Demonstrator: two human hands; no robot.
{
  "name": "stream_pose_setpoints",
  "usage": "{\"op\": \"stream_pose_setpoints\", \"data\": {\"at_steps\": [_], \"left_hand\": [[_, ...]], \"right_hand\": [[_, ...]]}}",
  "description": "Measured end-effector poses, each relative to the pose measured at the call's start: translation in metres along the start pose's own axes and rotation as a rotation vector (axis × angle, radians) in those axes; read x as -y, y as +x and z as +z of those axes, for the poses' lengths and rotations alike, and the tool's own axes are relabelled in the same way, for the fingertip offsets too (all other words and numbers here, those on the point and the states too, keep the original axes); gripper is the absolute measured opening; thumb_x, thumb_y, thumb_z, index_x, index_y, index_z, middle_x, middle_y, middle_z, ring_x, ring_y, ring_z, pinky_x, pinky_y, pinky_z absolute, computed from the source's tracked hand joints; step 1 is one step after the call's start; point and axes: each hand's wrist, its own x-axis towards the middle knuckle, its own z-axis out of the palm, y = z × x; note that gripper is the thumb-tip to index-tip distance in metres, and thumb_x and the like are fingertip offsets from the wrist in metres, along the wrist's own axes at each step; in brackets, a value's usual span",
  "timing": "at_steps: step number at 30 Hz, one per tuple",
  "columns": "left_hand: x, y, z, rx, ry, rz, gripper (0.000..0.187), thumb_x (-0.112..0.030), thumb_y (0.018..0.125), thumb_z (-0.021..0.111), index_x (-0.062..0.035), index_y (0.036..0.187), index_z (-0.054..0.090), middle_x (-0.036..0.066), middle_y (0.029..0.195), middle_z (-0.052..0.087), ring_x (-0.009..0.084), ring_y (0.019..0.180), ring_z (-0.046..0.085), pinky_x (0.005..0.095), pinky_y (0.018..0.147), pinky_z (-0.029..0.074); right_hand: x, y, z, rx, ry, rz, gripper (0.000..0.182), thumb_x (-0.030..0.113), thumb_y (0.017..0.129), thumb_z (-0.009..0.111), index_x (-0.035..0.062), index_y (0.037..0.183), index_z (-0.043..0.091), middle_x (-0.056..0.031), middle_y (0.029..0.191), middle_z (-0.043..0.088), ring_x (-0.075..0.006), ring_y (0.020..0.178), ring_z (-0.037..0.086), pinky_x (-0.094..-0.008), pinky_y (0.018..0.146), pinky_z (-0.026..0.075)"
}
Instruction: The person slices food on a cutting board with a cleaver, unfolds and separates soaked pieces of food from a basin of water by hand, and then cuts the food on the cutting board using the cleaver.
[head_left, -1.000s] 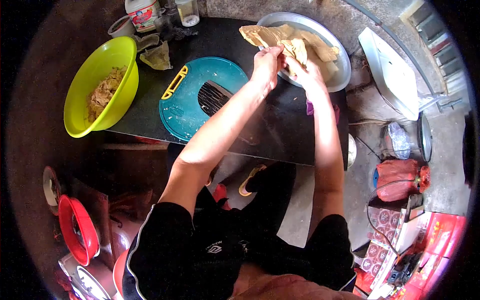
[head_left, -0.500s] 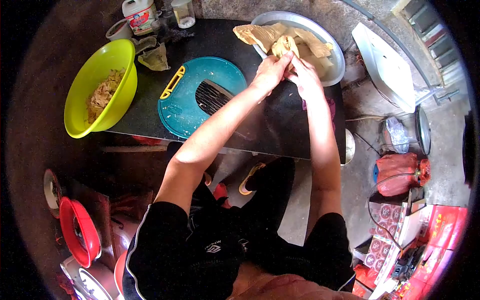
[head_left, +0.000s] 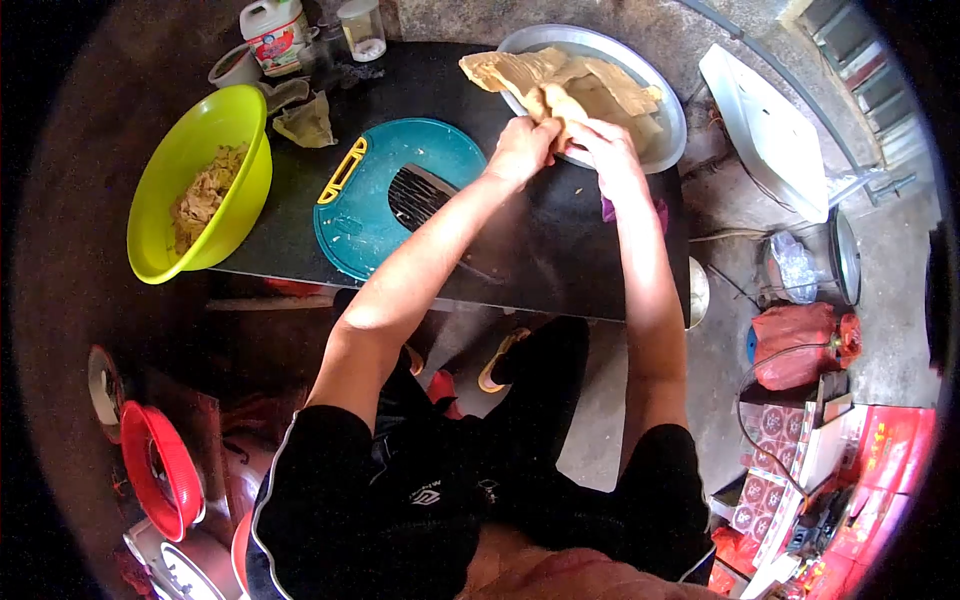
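Note:
My left hand (head_left: 524, 150) and my right hand (head_left: 606, 148) are close together over the near rim of a metal basin (head_left: 676, 128). Between them, with fingers closed around it, is a bunched piece of yellowish tofu skin (head_left: 560, 106). More wrinkled tofu skin sheets (head_left: 622, 88) rest in the cloudy liquid, and one sheet (head_left: 510, 72) overhangs the left rim. Left of my forearm, a dark-bladed cleaver (head_left: 416, 196) lies on a round teal cutting board (head_left: 350, 225) with a yellow handle. My fingertips are partly hidden by the tofu skin.
A lime-green basin (head_left: 256, 172) holding pale torn pieces (head_left: 208, 196) stands at the table's left edge. Behind it are a white jug (head_left: 274, 38), a clear container (head_left: 362, 30) and a crumpled plastic bag (head_left: 306, 122). A white sink (head_left: 765, 130) is at the right.
Both hands have lowered slightly toward the near rim, and my left hand has shifted left. The bunched tofu skin has moved down and left with them.

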Motion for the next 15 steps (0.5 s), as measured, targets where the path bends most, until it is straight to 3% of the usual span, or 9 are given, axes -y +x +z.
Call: {"op": "stream_pose_setpoints", "data": {"at_steps": [1, 4, 5, 7, 9, 12, 15], "left_hand": [[-0.01, -0.008, 0.0, 0.052, -0.188, -0.024, 0.033, -0.028, 0.087, 0.051, 0.0023, 0.077, 0.061, 0.008, 0.065, 0.06, 0.0129, 0.054, 0.054, 0.0261, 0.048, 0.041], [-0.011, -0.016, -0.007, 0.149, -0.241, -0.027, 0.025, -0.02, 0.088, 0.051, 0.0021, 0.08, 0.061, 0.007, 0.068, 0.061, 0.0129, 0.054, 0.054, 0.0257, 0.05, 0.043], [-0.009, -0.015, -0.007, 0.153, -0.309, -0.046, 0.024, -0.019, 0.088, 0.052, 0.0022, 0.08, 0.061, 0.007, 0.068, 0.061, 0.0128, 0.054, 0.053, 0.0253, 0.05, 0.043], [-0.008, -0.015, -0.006, 0.163, -0.45, -0.087, 0.022, -0.016, 0.088, 0.053, 0.0023, 0.08, 0.061, 0.008, 0.067, 0.061, 0.0124, 0.054, 0.053, 0.0246, 0.05, 0.043], [-0.009, -0.013, -0.009, 0.181, -0.384, -0.083, 0.021, -0.015, 0.087, 0.054, 0.0027, 0.079, 0.061, 0.008, 0.068, 0.061, 0.012, 0.054, 0.053, 0.0243, 0.05, 0.042], [-0.011, -0.014, -0.006, 0.174, -0.278, -0.039, 0.021, -0.015, 0.087, 0.056, 0.0029, 0.079, 0.062, 0.007, 0.067, 0.061, 0.0114, 0.054, 0.053, 0.0238, 0.05, 0.042], [-0.01, -0.014, -0.001, 0.168, -0.196, 0.02, 0.022, -0.017, 0.086, 0.057, 0.0023, 0.078, 0.063, 0.006, 0.065, 0.06, 0.0105, 0.054, 0.053, 0.0236, 0.049, 0.041]], "right_hand": [[0.004, -0.002, 0.005, -0.017, -0.029, -0.003, 0.027, 0.02, 0.088, 0.061, -0.002, 0.103, 0.063, -0.0081, 0.089, 0.065, -0.0142, 0.077, 0.062, -0.0283, 0.072, 0.052], [0.037, -0.017, 0.025, -0.031, -0.772, -0.082, 0.023, 0.014, 0.087, 0.06, -0.0046, 0.099, 0.062, -0.0092, 0.086, 0.065, -0.0131, 0.075, 0.062, -0.0268, 0.071, 0.051], [0.025, -0.011, 0.02, -0.05, -0.869, -0.13, 0.018, 0.011, 0.086, 0.058, -0.0052, 0.093, 0.062, -0.008, 0.082, 0.065, -0.0115, 0.073, 0.061, -0.0258, 0.07, 0.05], [0.022, -0.008, 0.012, 0.074, -0.627, -0.118, 0.022, 0.016, 0.085, 0.061, -0.0035, 0.095, 0.062, -0.0069, 0.085, 0.065, -0.0117, 0.075, 0.061, -0.0264, 0.071, 0.05], [0.024, -0.011, 0.012, 0.143, -0.421, -0.092, 0.026, 0.02, 0.083, 0.066, -0.0026, 0.095, 0.063, -0.0066, 0.085, 0.065, -0.0114, 0.077, 0.06, -0.0266, 0.071, 0.05], [0.03, -0.011, 0.007, 0.049, -0.773, 0.01, 0.029, 0.024, 0.079, 0.065, -0.0032, 0.087, 0.063, -0.0116, 0.081, 0.067, -0.0186, 0.076, 0.064, -0.0325, 0.073, 0.05], [0.03, -0.01, 0.004, 0.014, -0.887, 0.005, 0.026, 0.022, 0.074, 0.066, -0.0027, 0.084, 0.064, -0.0123, 0.08, 0.068, -0.0186, 0.075, 0.064, -0.0333, 0.072, 0.05]]}}
